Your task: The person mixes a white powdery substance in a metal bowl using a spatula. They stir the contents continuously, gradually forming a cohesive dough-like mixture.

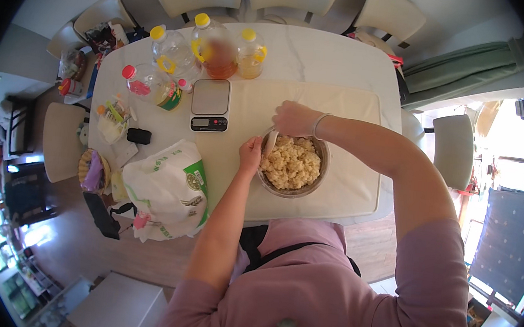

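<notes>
In front of me a round metal-looking bowl (291,194) stands on a cream mat (351,125). Lumpy pale-yellow dough (292,164) fills much of it. My left hand (250,154) grips the bowl's left rim, thumb uppermost. Above the far left rim, my right hand (294,118) is closed around the handle of a whitish spatula or spoon (271,143). The tool's lower part reaches down along the bowl's inner left wall against the dough. Fingers hide most of its handle.
Left of the mat are a digital kitchen scale (210,106), a white-and-green plastic bag (165,187) and a black case-like object (139,136). Yellow-capped bottles (220,55) and a red-capped bottle (153,88) stand farther back. A dark phone-like device (101,214) juts past the table's near-left edge.
</notes>
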Action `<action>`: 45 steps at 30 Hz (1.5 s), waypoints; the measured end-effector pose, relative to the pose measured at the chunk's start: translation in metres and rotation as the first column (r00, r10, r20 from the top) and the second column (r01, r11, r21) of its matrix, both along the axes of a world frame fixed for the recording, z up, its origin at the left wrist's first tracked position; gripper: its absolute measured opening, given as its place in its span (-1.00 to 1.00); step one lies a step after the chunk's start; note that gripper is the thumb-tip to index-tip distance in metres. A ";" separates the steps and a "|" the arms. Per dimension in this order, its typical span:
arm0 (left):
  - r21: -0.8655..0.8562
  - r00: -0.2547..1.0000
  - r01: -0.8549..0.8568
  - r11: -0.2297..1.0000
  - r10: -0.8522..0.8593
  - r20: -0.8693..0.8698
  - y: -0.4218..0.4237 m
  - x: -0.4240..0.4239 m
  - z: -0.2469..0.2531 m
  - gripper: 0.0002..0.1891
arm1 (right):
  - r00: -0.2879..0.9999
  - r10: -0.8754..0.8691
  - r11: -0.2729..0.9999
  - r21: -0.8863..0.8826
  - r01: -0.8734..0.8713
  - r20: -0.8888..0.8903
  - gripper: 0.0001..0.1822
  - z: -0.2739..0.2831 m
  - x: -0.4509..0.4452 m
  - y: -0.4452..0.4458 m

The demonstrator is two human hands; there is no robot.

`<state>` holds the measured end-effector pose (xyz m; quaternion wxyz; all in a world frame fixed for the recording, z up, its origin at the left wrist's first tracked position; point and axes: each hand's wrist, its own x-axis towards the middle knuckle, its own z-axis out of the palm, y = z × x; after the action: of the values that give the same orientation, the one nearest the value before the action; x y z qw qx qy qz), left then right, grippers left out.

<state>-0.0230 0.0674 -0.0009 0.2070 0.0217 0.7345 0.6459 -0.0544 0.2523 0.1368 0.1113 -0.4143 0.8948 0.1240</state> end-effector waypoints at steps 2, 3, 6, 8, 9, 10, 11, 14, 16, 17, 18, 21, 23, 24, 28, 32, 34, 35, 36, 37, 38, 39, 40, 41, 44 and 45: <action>-0.053 0.998 0.042 0.998 -0.045 -0.052 -0.006 -0.004 -0.013 -0.63 | 0.996 -0.089 0.996 0.021 0.088 0.006 -0.87 -0.002 0.002 0.019; -0.050 0.997 0.046 0.998 -0.049 -0.056 -0.005 -0.005 -0.014 -0.63 | 0.990 -0.139 0.989 0.056 0.137 0.033 -0.88 -0.003 0.007 0.031; -0.046 0.995 0.051 0.998 -0.055 -0.081 -0.007 -0.005 -0.015 -0.62 | 0.944 -0.322 0.938 0.162 0.308 0.069 -0.89 -0.007 0.031 0.051; -0.038 0.991 0.061 0.997 -0.065 -0.116 -0.008 -0.007 -0.018 -0.63 | 0.908 -0.412 0.903 0.161 0.397 0.073 -0.89 -0.002 0.048 0.042; -0.035 0.994 0.046 0.998 -0.049 -0.097 -0.007 -0.008 -0.013 -0.63 | 0.901 -0.426 0.901 0.120 0.416 0.076 -0.89 0.004 0.053 0.030; -0.033 0.996 0.047 0.998 -0.049 -0.072 -0.004 -0.006 -0.005 -0.63 | 0.887 -0.454 0.890 0.080 0.448 0.084 -0.89 0.007 0.057 0.022; -0.033 0.998 0.047 0.998 -0.049 -0.047 -0.002 -0.004 0.001 -0.63 | 0.893 -0.444 0.896 0.028 0.443 0.068 -0.89 0.004 0.057 0.015; -0.064 0.992 0.048 0.997 -0.055 -0.112 -0.006 -0.007 -0.017 -0.64 | 0.899 -0.437 0.898 -0.052 0.438 0.020 -0.89 0.001 0.055 0.001; -0.038 0.997 0.063 0.997 -0.064 -0.039 -0.004 -0.007 -0.015 -0.65 | 0.874 -0.484 0.875 -0.005 0.485 0.038 -0.91 -0.006 0.056 0.006; -0.025 0.998 0.069 0.997 -0.069 -0.003 -0.003 -0.007 -0.014 -0.65 | 0.840 -0.540 0.842 0.055 0.537 0.059 -0.91 -0.006 0.060 0.013; -0.004 0.998 0.061 0.998 -0.061 -0.007 -0.004 -0.008 -0.016 -0.65 | 0.810 -0.582 0.812 0.115 0.573 0.077 -0.91 -0.002 0.062 0.019; 0.040 0.999 0.035 0.999 -0.035 -0.014 -0.005 -0.008 -0.021 -0.64 | 0.802 -0.588 0.804 0.188 0.564 0.108 -0.91 0.008 0.062 0.018; 0.042 1.000 0.017 0.999 -0.016 -0.009 -0.003 -0.006 -0.021 -0.65 | 0.848 -0.525 0.848 0.131 0.514 0.069 -0.90 0.009 0.061 0.010; 0.041 1.000 0.013 0.999 -0.012 -0.020 -0.002 -0.006 -0.021 -0.65 | 0.878 -0.479 0.876 0.068 0.477 0.016 -0.90 0.008 0.058 0.000; 0.029 1.000 -0.001 1.000 0.001 -0.018 -0.002 -0.006 -0.022 -0.68 | 0.919 -0.393 0.917 0.057 0.395 -0.037 -0.90 0.002 0.052 0.003; 0.003 0.993 0.039 0.999 -0.040 0.110 0.006 -0.001 0.010 -0.74 | 0.812 -0.584 0.808 0.120 0.577 0.025 -0.90 -0.010 0.063 0.039; 0.111 0.985 -0.013 0.994 -0.006 0.170 0.002 0.001 -0.002 -0.78 | 0.781 -0.624 0.777 0.122 0.617 0.023 -0.91 -0.010 0.077 0.044; 0.164 0.980 -0.041 0.986 0.008 0.198 0.000 0.001 -0.010 -0.80 | 0.759 -0.650 0.756 0.139 0.639 0.045 -0.91 -0.015 0.087 0.043; 0.138 0.985 -0.025 0.990 0.000 0.173 0.000 0.001 -0.007 -0.79 | 0.725 -0.686 0.724 0.161 0.671 0.065 -0.91 -0.022 0.100 0.044; 0.111 0.989 -0.010 0.994 -0.007 0.148 -0.001 0.003 -0.001 -0.79 | 0.689 -0.720 0.691 0.182 0.700 0.084 -0.91 -0.023 0.110 0.042; 0.084 0.992 0.005 0.996 -0.015 0.123 -0.001 0.002 0.004 -0.78 | 0.679 -0.728 0.681 0.206 0.703 0.090 -0.90 -0.024 0.118 0.040; 0.101 0.994 -0.002 0.995 -0.009 0.112 -0.002 0.000 -0.001 -0.77 | 0.678 -0.729 0.679 0.227 0.698 0.094 -0.90 -0.019 0.121 0.033; 0.116 0.995 -0.009 0.993 -0.003 0.103 -0.003 0.001 -0.010 -0.76 | 0.677 -0.729 0.678 0.247 0.693 0.102 -0.90 -0.015 0.121 0.027; 0.130 0.996 -0.017 0.991 0.005 0.094 -0.005 0.002 -0.019 -0.75 | 0.717 -0.696 0.711 0.177 0.680 0.043 -0.90 -0.010 0.115 0.023; 0.114 0.980 -0.003 0.993 -0.020 0.196 0.005 0.002 0.010 -0.64 | 0.709 -0.705 0.703 0.099 0.704 -0.029 -0.90 -0.016 0.106 0.029; 0.099 0.981 -0.003 0.995 -0.016 0.195 0.004 0.001 0.017 -0.61 | 0.673 -0.740 0.666 0.152 0.730 0.010 -0.88 -0.021 0.099 0.033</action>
<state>-0.0220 0.0718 0.0159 0.2790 -0.0293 0.6777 0.6797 0.0447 0.2849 0.1160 0.2113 -0.0142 0.9706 0.1141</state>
